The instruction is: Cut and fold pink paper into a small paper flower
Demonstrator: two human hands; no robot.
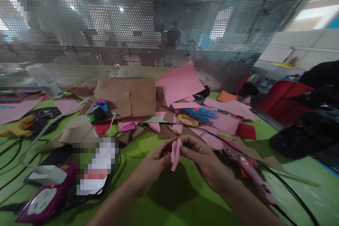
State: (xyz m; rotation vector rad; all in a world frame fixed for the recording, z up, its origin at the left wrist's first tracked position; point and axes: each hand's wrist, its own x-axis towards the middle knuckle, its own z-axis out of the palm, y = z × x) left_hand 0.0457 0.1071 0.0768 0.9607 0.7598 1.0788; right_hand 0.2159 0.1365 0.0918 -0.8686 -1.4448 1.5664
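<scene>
A small folded piece of pink paper (175,155) is held upright between my two hands, above the green table. My left hand (161,157) pinches it from the left, and part of its fingers is hidden behind the paper. On the other side, my right hand (197,152) grips the same piece with the thumb at its edge. Just beyond my hands lie pink paper scraps (222,122), yellow-handled scissors (188,120) and a blue tool (197,116). A pink hot glue gun (251,174) with a lit red light rests right of my right forearm.
A purple power strip (46,197) with a white plug (47,174) and cables occupies the left. Brown cardboard (140,95) and a large pink sheet (180,81) lean before a perforated metal screen (132,24). A black cable (293,190) crosses the right side. A red chair (283,100) stands beyond.
</scene>
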